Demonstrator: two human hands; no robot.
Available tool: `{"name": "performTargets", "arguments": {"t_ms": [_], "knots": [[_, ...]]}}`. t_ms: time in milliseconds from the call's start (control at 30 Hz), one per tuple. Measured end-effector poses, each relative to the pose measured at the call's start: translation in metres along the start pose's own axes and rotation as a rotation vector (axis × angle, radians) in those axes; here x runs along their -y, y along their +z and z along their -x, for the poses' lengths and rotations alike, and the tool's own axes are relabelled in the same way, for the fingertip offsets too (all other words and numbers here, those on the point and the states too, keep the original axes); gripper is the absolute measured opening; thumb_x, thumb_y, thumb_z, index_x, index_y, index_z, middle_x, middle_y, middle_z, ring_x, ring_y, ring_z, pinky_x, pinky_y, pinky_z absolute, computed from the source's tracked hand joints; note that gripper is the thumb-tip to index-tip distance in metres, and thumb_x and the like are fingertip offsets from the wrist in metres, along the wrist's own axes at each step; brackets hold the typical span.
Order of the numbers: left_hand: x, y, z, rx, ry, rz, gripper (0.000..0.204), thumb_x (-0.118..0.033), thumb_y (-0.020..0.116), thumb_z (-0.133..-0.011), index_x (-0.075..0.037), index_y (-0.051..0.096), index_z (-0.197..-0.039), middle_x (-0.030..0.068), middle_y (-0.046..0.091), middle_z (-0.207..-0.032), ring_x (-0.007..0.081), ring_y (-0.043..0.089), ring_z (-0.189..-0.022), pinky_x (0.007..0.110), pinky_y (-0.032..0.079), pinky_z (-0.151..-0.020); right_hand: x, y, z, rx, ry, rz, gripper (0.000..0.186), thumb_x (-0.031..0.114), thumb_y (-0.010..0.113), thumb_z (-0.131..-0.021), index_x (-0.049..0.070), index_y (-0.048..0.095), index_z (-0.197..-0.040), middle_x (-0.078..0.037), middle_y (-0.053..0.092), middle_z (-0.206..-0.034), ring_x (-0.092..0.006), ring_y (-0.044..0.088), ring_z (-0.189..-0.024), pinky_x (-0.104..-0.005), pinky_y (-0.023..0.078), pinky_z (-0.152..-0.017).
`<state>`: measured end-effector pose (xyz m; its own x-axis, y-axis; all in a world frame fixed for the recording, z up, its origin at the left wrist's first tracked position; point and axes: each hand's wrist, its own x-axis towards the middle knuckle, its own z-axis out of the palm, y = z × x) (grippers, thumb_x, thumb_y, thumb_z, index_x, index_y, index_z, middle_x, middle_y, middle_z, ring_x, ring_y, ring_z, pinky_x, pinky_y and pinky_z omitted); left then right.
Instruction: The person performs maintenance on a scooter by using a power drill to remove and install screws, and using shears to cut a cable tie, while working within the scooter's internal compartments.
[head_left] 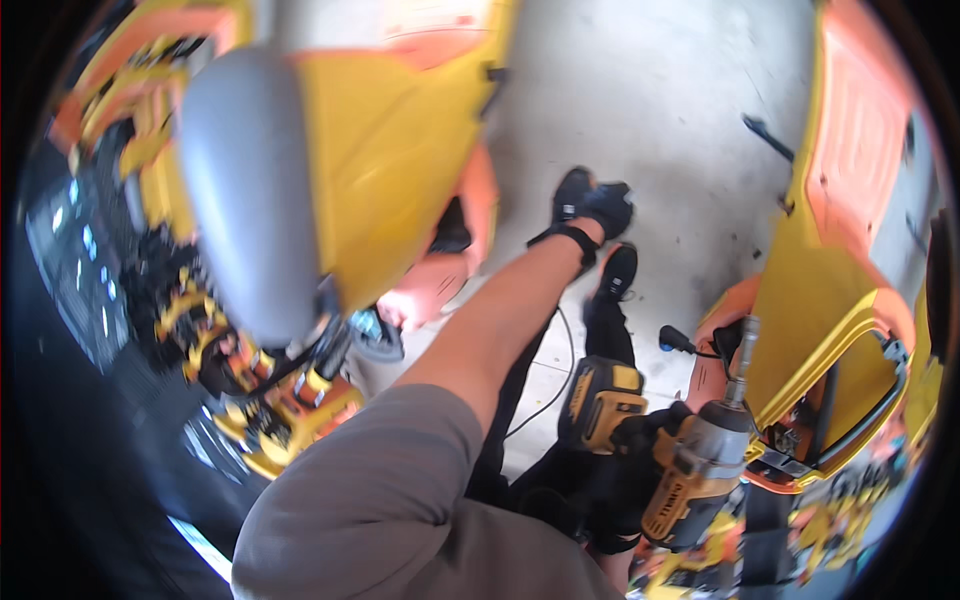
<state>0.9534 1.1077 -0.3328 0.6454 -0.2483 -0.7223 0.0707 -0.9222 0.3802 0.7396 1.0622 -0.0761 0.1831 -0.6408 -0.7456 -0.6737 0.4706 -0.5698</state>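
My left hand (605, 208), in a black glove, reaches forward over the floor above my black shoes (619, 272). Its fingers look curled in, and what they hold, if anything, is hidden. My right hand (645, 432), also black-gloved, is closed round the grip of a yellow and black cordless impact driver (690, 480), held low at my right side. A long metal bit (743, 360) points up and forward from its nose. The battery (605, 400) shows left of that hand.
A yellow and orange scooter-like vehicle body (390, 150) with a grey seat (245, 190) stands at left. Another yellow and orange body (810, 310) is at right. Between them lies pale floor (660, 100). Several more yellow vehicles blur at both lower sides.
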Motion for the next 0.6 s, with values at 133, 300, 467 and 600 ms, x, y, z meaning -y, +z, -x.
{"name": "performTargets", "arguments": {"t_ms": [133,300,467,600], "knots": [[0.073,-0.021,0.042,0.044,0.276,0.177,0.022,-0.025,0.06,-0.074,-0.004,0.057,-0.076,0.0188,0.062,-0.071,0.0346,0.061,-0.069,0.041,0.048,-0.063,0.005,0.042,0.041,0.121,-0.135,-0.086,0.031,0.004,0.056,-0.082,0.003,0.049,-0.112,-0.005,0.054,-0.1,-0.0153,0.053,-0.091,-0.0292,0.045,-0.079],[0.103,-0.063,0.187,-0.025,0.043,0.396,0.024,-0.025,0.053,-0.078,-0.004,0.06,-0.086,0.0211,0.062,-0.082,0.0375,0.06,-0.083,0.043,0.047,-0.074,0.033,0.019,0.079,0.351,-0.613,0.335,0.036,-0.003,0.057,-0.079,0.002,0.047,-0.113,-0.005,0.053,-0.097,-0.0161,0.054,-0.091,-0.027,0.045,-0.078],[0.169,-0.112,0.326,-0.216,-0.322,0.684,0.026,-0.027,0.054,-0.078,-0.002,0.061,-0.084,0.0192,0.063,-0.082,0.0363,0.06,-0.086,0.042,0.047,-0.076,0.026,-0.014,0.096,0.577,-0.555,0.198,0.037,0.001,0.056,-0.084,0.0,0.046,-0.119,-0.008,0.055,-0.106,-0.0172,0.054,-0.095,-0.0292,0.045,-0.082],[0.281,-0.082,0.376,-0.434,-0.545,1.108,0.027,-0.028,0.06,-0.074,-0.001,0.061,-0.072,0.0117,0.061,-0.064,0.0255,0.06,-0.055,0.035,0.05,-0.051,0.056,-0.008,0.122,0.829,-0.811,0.3,0.031,0.005,0.058,-0.084,0.0,0.051,-0.113,-0.007,0.053,-0.113,-0.0177,0.053,-0.1,-0.0287,0.044,-0.085]]}}
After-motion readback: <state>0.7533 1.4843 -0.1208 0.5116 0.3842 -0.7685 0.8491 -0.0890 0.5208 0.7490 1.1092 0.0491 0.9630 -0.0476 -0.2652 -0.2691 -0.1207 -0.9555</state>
